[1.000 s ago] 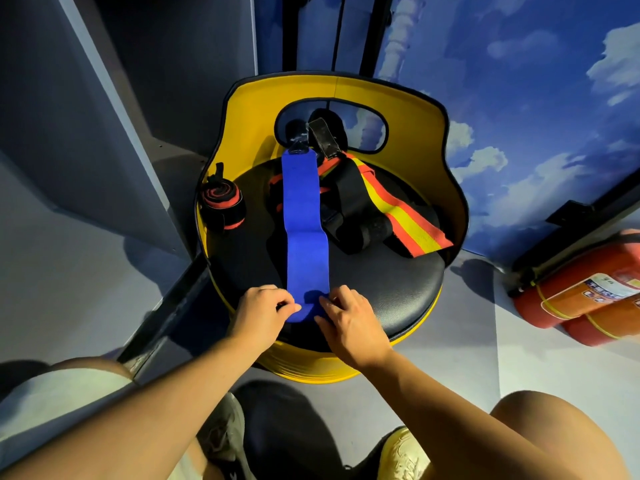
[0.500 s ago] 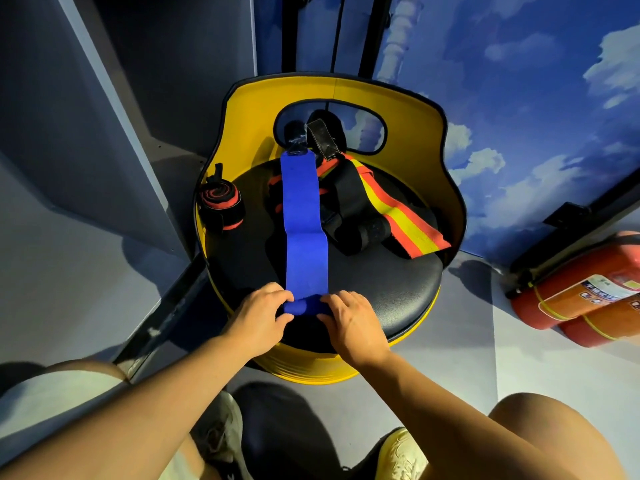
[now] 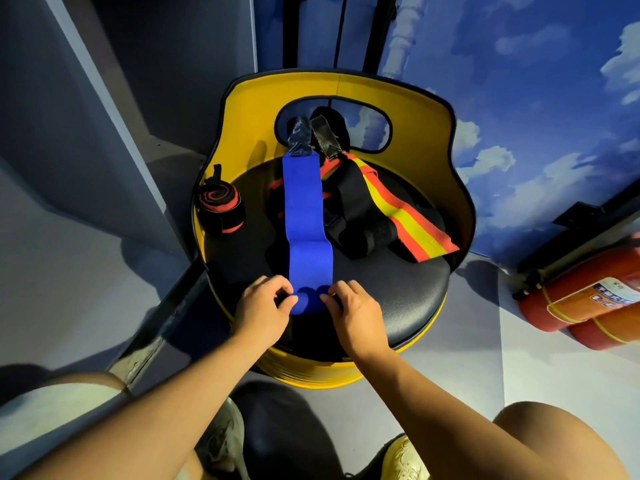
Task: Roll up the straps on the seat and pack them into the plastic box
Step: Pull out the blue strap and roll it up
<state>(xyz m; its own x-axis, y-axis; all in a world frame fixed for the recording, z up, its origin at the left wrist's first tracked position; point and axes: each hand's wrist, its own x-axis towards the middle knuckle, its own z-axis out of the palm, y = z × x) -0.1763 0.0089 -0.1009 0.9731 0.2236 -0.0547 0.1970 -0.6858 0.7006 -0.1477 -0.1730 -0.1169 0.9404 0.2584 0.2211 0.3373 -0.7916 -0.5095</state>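
A long blue strap [image 3: 304,216] lies flat down the middle of the black seat cushion [image 3: 408,289], its near end wound into a small roll [image 3: 309,302]. My left hand [image 3: 265,306] pinches the roll's left end and my right hand [image 3: 353,313] pinches its right end. Behind it lie a red-and-yellow striped strap [image 3: 412,226] and a black strap [image 3: 356,216] in a loose heap. A rolled black-and-red strap [image 3: 220,206] stands at the seat's left edge. No plastic box is in view.
The seat has a yellow curved backrest [image 3: 339,84] with an oval cut-out. Red fire extinguishers [image 3: 588,299] lie on the floor at the right. A grey panel [image 3: 86,133] stands at the left. My knees and shoes are at the bottom.
The blue strap's near end has gone from flat to a small roll that has grown. Both hands have crept slightly forward with it.
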